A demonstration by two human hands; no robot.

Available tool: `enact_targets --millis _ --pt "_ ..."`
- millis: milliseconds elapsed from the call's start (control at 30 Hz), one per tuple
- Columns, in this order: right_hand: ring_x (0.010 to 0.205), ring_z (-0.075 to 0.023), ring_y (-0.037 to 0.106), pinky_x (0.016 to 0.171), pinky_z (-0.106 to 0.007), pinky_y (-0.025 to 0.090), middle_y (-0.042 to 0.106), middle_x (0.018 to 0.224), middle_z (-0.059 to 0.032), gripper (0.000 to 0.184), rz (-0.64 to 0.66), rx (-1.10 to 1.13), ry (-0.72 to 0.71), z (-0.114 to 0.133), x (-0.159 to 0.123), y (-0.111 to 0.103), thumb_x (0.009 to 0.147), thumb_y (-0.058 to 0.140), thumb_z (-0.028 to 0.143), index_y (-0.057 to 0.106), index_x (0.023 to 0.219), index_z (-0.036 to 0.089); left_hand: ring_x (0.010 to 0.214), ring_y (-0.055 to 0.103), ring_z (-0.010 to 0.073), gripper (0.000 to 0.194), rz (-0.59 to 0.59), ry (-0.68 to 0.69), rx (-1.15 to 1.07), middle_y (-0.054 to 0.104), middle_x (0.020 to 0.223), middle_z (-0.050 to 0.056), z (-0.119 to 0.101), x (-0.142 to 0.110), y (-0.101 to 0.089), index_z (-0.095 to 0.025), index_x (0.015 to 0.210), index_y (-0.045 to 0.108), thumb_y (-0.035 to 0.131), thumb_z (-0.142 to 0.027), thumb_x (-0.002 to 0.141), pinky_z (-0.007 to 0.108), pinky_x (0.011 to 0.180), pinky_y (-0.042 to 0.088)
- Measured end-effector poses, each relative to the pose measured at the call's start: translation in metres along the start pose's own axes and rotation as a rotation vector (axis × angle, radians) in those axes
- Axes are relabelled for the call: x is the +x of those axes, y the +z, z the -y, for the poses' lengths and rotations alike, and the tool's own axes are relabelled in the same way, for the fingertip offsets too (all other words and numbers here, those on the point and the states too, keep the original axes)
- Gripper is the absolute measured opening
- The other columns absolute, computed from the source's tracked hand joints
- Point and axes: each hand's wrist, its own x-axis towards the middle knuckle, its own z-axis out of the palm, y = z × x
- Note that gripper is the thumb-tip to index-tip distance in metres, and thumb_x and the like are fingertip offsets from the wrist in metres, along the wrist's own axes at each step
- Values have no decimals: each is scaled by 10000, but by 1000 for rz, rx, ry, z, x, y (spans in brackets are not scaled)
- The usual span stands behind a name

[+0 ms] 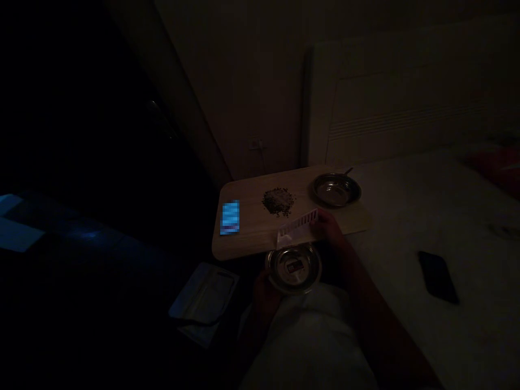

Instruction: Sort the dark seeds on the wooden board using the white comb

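Note:
The room is very dark. My right hand (330, 227) is closed on a white card (296, 225), held at the near edge of a small wooden table (252, 238). My left hand (265, 292) grips the rim of a shiny metal bowl (293, 268) held just below that table edge, under the card. A pile of small dark and pale grains (278, 200) lies on the table beyond the card. A second metal bowl (336, 189) sits at the table's far right.
A lit phone (229, 216) lies on the table's left side. A dark phone (437, 276) rests on the bed to the right. A pale flat object (205, 295) lies low on the left. A headboard (406, 108) stands behind.

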Motion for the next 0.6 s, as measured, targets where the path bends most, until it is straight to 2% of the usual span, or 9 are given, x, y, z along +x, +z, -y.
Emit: enact_targets --millis 100,167,367,467,600 --pt "735 -239 643 729 -391 530 728 790 -18 319 1 23 35 0 0 -5 587 772 439 694 810 225 1055 712 329 141 -31 27 65 775 838 73 1 -5 -1 -206 800 718 715 -129 682 464 1012 508" --pt "771 -247 659 770 -405 536 747 836 -28 337 -59 50 23 0 2 -7 593 770 418 706 857 220 1055 711 335 133 -32 20 73 776 849 76 1 -6 -1 -211 801 722 716 -143 688 473 1012 507" --pt "976 -274 664 946 -461 514 759 1018 -75 362 -473 -38 -203 -2 11 -16 663 705 406 704 968 210 978 716 337 90 -50 13 82 768 788 97 -1 0 4 -192 743 718 726 -141 669 475 990 520" --pt "987 -274 659 957 -466 514 751 1022 -83 345 -495 -91 -256 -4 11 -19 709 697 397 700 995 204 990 718 327 179 -21 62 81 774 797 78 -1 0 6 -196 738 711 748 -77 610 451 1000 517" --pt "953 -267 660 963 -476 517 744 992 -75 318 -493 -137 -268 -10 10 -19 741 685 398 697 996 209 1005 722 341 142 26 10 66 776 823 98 -2 -4 2 -197 773 717 739 -123 654 494 1008 509"
